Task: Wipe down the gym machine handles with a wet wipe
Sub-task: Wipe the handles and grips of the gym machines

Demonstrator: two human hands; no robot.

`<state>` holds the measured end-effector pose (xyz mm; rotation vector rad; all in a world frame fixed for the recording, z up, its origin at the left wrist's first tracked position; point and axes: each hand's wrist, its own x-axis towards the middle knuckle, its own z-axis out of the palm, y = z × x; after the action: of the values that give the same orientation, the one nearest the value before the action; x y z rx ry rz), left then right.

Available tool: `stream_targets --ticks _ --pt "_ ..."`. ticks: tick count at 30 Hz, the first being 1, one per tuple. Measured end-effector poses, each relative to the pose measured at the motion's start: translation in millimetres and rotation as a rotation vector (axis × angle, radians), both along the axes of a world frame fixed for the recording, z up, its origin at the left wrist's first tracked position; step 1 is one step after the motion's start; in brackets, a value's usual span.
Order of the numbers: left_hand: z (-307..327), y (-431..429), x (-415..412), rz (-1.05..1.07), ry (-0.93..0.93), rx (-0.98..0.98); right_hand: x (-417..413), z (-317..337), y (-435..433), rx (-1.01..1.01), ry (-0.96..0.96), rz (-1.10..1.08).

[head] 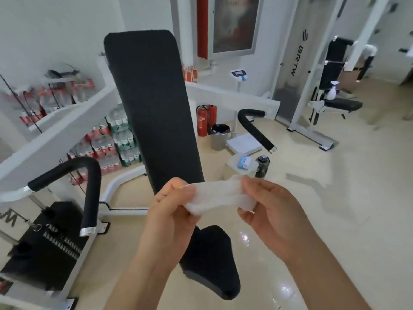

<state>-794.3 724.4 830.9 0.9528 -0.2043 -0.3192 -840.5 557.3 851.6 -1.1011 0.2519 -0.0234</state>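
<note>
Right, both hands are up in front of the machine. The left grip [172, 209] and the right grip [270, 211] each pinch one end of the crumpled white wet wipe [219, 195], fingers and thumb curled onto it. The wipe hangs stretched between them in mid-air, long axis running left to right, in front of the tall black padded backrest [152, 97] and above the black seat pad [210, 260]. No handle is touched yet; I'd say the wipe is being opened out.

Now the targets. The bent black foam-covered left handle [89, 175] sits out to the left of the left grip, well apart from it. Its long leg runs top to bottom with the silver cap pointing down, and a shorter leg bends away leftward. The matching black foam right handle [254, 126] lies beyond the right grip, its long leg slanting down to the right and its capped end aimed at the cream floor [335, 198]. The left handle looks the nearer one, and the left grip is closer to it.
</note>
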Motion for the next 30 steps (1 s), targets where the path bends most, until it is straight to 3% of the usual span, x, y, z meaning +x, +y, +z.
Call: stream_targets --ticks 2,5,7,12,17,19,21,22,23,25,28,30 --pt "-1 -46 -5 -0.054 0.002 0.072 -13 2 -44 -0.034 -0.023 -0.042" --pt "-8 -126 -13 -0.018 -0.111 0.438 -34 2 -126 -0.331 -0.043 -0.16" --pt "-14 -162 -15 -0.035 -0.173 0.587 -41 -1 -168 -0.408 -0.029 -0.223" --pt "-18 -276 -18 -0.174 -0.139 0.607 -52 -23 -285 -0.232 0.106 -0.346" --pt "-13 -369 -1 -0.197 -0.136 0.604 -53 -48 -374 -0.414 0.197 -0.52" --pt "-11 -402 12 -0.213 -0.085 0.575 -49 -56 -401 -0.643 0.225 -0.566" --pt "-12 -437 26 -0.23 -0.044 0.549 -41 -65 -428 -1.293 0.261 -0.664" --pt "-14 -454 35 -0.24 -0.037 0.54 -36 -67 -440 -1.541 0.225 -0.693" --pt "-15 -472 43 -0.263 -0.037 0.534 -28 -69 -452 -1.648 0.153 -0.697" --pt "-15 -510 62 -0.333 -0.041 0.517 -5 -68 -472 -1.504 0.07 -0.568" --pt "-10 -570 100 -0.472 -0.023 0.367 37 -61 -504 -0.876 0.101 -0.235" --pt "-5 -612 133 -0.531 0.009 0.249 71 -54 -532 -0.758 0.115 -0.245"
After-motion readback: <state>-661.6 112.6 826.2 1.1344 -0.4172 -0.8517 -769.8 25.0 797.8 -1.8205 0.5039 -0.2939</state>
